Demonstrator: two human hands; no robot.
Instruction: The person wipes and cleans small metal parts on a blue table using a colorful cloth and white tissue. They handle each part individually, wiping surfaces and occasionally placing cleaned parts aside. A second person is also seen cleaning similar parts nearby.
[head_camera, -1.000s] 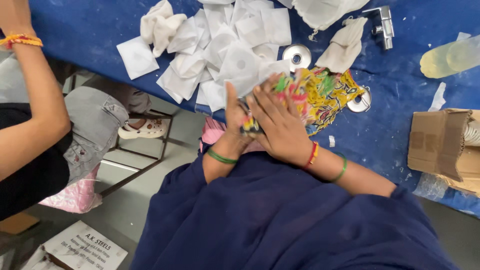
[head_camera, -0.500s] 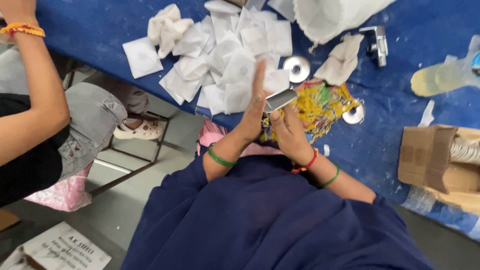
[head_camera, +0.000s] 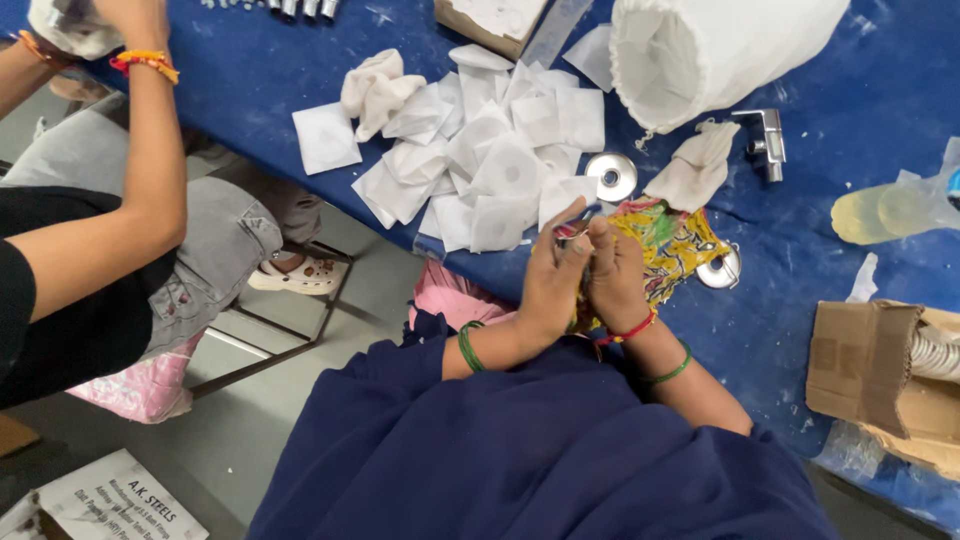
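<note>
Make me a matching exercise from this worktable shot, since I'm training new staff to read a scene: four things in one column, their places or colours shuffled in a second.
Things:
1. metal ring
2. chrome tap fitting
3. cardboard box
4. multicoloured cloth

Places or colours:
A. at the right edge of the blue table, lying open on its side
B. just beyond the left hand and right hand
C. beside the pile of white squares
D. below the white fabric bag

Pairs: 1-C, 2-D, 3-A, 4-B
</note>
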